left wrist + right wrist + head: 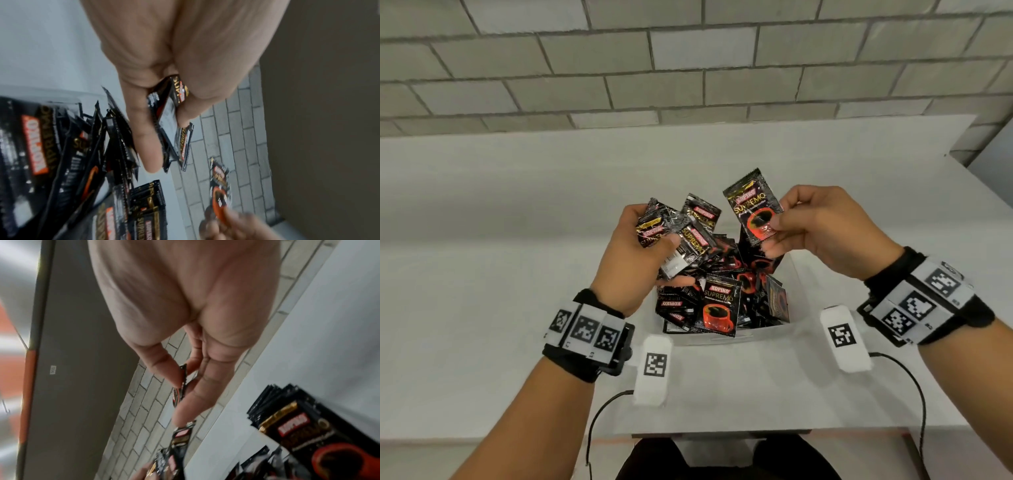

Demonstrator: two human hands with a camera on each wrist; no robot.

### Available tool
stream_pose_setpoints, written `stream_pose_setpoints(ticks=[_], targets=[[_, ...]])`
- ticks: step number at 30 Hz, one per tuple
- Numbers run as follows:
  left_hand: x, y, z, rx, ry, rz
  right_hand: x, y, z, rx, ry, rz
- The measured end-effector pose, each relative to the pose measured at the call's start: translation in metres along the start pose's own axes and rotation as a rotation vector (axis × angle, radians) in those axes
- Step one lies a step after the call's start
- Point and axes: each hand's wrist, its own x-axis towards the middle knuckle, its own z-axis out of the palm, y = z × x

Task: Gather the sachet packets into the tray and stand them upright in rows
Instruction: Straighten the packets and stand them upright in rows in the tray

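Above the white tray point(804, 270) heaped with glossy black sachets point(719, 308): left hand point(635, 260) grips a crinkled foil bunch point(681, 233); right hand point(822, 229) pinches one flat rectangular sachet point(753, 205).

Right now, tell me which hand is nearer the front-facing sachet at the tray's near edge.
Left. The left hand hovers just up-left of the front-facing sachet; the right hand is higher, farther right.
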Motion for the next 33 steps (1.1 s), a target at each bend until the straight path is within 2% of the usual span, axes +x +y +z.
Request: stream_pose_setpoints(ticks=[3, 8, 11, 13, 15, 17, 21, 25, 33], targets=[[-0.003, -0.001, 0.013, 0.033, -0.064, 0.042, -0.003, 0.004, 0.013, -0.003, -0.088, 0.060], [-0.002, 0.006, 0.021, 0.093, -0.096, 0.097, -0.007, 0.020, 0.035, -0.341, -0.151, 0.101], [0.000, 0.008, 0.017, 0.184, -0.094, 0.124, -0.010, 0.022, 0.038, -0.663, -0.125, -0.014], [0.000, 0.007, 0.016, 0.194, -0.119, 0.101, -0.009, 0.019, 0.037, -0.784, 0.002, -0.142], [0.000, 0.005, 0.017, 0.210, -0.134, 0.106, -0.008, 0.014, 0.036, -0.720, 0.075, -0.248], [0.000, 0.002, 0.019, 0.206, -0.133, 0.126, -0.006, 0.012, 0.037, -0.661, 0.030, -0.281], [-0.001, -0.003, 0.021, 0.023, -0.148, 0.015, -0.003, 0.013, 0.037, -0.650, -0.037, -0.269], [-0.003, -0.003, 0.015, -0.066, -0.164, -0.043, -0.002, 0.008, 0.029, -0.503, -0.040, -0.254], [0.001, 0.002, -0.011, 0.032, -0.044, -0.007, 0.006, -0.008, -0.010, -0.560, 0.138, -0.188]])
